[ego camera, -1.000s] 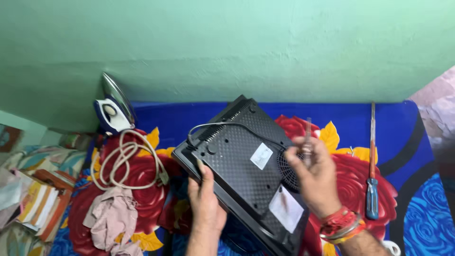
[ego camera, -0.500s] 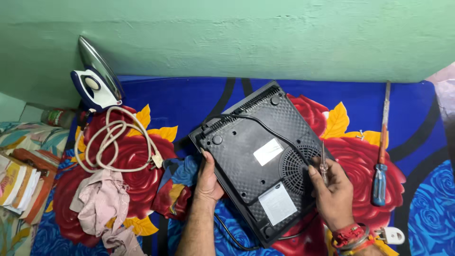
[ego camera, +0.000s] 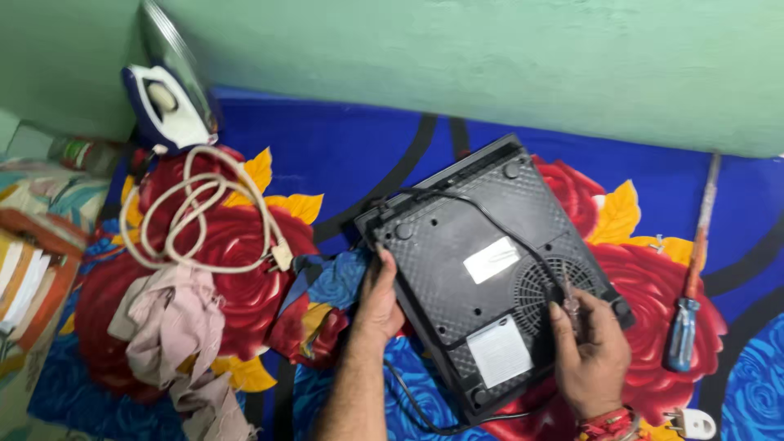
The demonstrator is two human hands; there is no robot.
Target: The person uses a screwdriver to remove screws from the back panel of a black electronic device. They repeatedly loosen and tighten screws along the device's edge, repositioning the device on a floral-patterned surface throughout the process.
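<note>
Lying underside up, the black cooktop (ego camera: pixel 482 269) runs diagonally, its far corner toward the green wall (ego camera: pixel 490 65). Left hand (ego camera: pixel 380 298) presses flat on the cooktop's near-left edge; right hand (ego camera: pixel 590 359) pinches a small screwdriver (ego camera: pixel 569 304) beside its fan grille (ego camera: pixel 543 287).

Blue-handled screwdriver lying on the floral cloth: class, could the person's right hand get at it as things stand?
Probably yes: the blue-handled screwdriver lies uncovered just beside the right hand, though its fingers already hold a thin tool.

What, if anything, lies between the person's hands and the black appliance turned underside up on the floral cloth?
Nothing visible. The left hand rests directly on the black appliance at its left edge. The right hand holds a thin tool at the fan grille. The black cord crosses the underside between the hands.
</note>
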